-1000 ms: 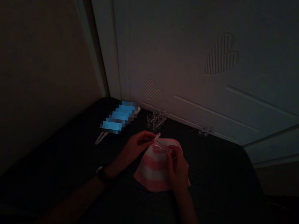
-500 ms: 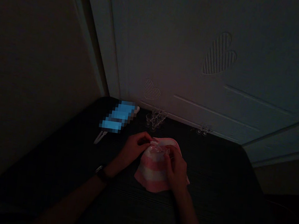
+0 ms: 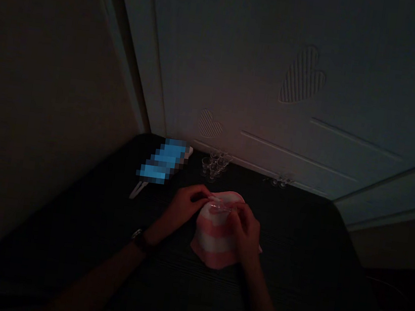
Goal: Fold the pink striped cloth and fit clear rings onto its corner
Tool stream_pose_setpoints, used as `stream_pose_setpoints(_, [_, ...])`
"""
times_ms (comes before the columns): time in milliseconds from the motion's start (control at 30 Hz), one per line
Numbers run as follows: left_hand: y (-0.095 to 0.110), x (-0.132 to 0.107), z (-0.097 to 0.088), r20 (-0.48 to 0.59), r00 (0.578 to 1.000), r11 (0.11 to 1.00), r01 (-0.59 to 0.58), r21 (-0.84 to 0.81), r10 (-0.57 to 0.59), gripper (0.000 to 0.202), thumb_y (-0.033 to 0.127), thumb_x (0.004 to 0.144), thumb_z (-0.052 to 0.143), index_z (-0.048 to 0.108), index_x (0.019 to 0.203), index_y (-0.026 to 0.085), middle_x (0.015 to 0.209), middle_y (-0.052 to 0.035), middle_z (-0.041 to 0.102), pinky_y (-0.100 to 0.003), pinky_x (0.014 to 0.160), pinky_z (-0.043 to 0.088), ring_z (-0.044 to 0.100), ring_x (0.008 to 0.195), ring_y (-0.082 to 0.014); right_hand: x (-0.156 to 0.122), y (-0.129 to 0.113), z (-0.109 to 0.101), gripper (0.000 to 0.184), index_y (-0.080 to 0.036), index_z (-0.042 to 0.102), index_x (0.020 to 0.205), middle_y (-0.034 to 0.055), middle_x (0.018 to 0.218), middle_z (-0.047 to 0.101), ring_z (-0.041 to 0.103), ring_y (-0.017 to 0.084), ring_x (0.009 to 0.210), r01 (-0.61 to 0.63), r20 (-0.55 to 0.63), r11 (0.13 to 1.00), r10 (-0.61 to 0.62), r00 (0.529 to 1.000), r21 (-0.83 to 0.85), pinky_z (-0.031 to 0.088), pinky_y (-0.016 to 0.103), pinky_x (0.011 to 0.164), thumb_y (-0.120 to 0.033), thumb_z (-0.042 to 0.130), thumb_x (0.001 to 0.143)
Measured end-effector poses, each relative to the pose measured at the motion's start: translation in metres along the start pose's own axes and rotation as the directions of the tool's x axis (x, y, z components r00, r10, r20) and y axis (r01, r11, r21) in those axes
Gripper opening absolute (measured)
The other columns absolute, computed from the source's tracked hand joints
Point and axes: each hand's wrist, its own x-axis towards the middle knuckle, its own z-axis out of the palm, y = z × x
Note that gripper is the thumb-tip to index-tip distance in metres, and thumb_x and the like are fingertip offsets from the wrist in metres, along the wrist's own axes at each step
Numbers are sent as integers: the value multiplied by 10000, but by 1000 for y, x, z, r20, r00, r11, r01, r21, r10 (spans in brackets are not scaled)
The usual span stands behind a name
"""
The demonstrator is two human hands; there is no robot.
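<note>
A pink-and-white striped cloth item (image 3: 216, 230), shaped like a soft hat or small bag, lies bunched on the dark table. Over its top, a small clear, shiny piece (image 3: 219, 207) stretches between my hands; its kind is too dim to tell. My left hand (image 3: 186, 202) pinches at the left end with thumb and index finger. From the right, my right hand (image 3: 246, 229) closes its fingers on the other end, partly covering the cloth. A dark watch (image 3: 140, 238) is on my left wrist.
Several small clear stemmed cups (image 3: 216, 164) stand behind the cloth, and a few more (image 3: 283, 179) are farther right by the white panel (image 3: 255, 80). A lit phone-like screen (image 3: 164, 161), blurred out, with a strap, lies back left on the dark table (image 3: 110, 199).
Both hands stay over the cloth, with only slight finger movement. The clear piece looks more drawn out between them, and the cloth's left edge has shifted a little right.
</note>
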Motion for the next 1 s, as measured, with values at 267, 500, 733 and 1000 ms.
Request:
stream_pose_setpoints(267, [6,-4,2,59,998,994,-21,-103,27,114,261,710,637,640,747,153,762,-26,661,-258,670,483,612,720,-157,3,7,0,344,-187,521,644,-21,577,503,459,127,551,-92,-24,992,94,995,83,355,247,534,-412,382,865])
stream_pose_setpoints(500, [10,-6,1,78,992,993,-92,-74,98,91,212,734,616,689,779,181,814,-25,674,-263,737,468,614,753,-156,4,9,2,380,-179,568,722,-11,584,516,462,132,546,-208,-44,963,219,975,173,364,244,502,-468,364,861])
stream_pose_setpoints(733, [16,-8,2,144,988,995,-39,-90,52,163,237,772,576,680,876,166,897,-45,685,-272,770,461,618,837,-180,7,10,1,279,-181,557,812,-35,575,461,418,103,504,-212,13,900,224,974,382,340,219,470,-424,425,853])
stream_pose_setpoints(1000, [19,-7,4,138,989,998,-52,-43,58,206,318,800,541,668,828,158,845,-45,669,-252,724,447,599,805,-169,7,14,0,195,-195,486,819,-52,579,413,367,81,483,-207,-13,828,250,968,521,290,197,455,-390,483,824])
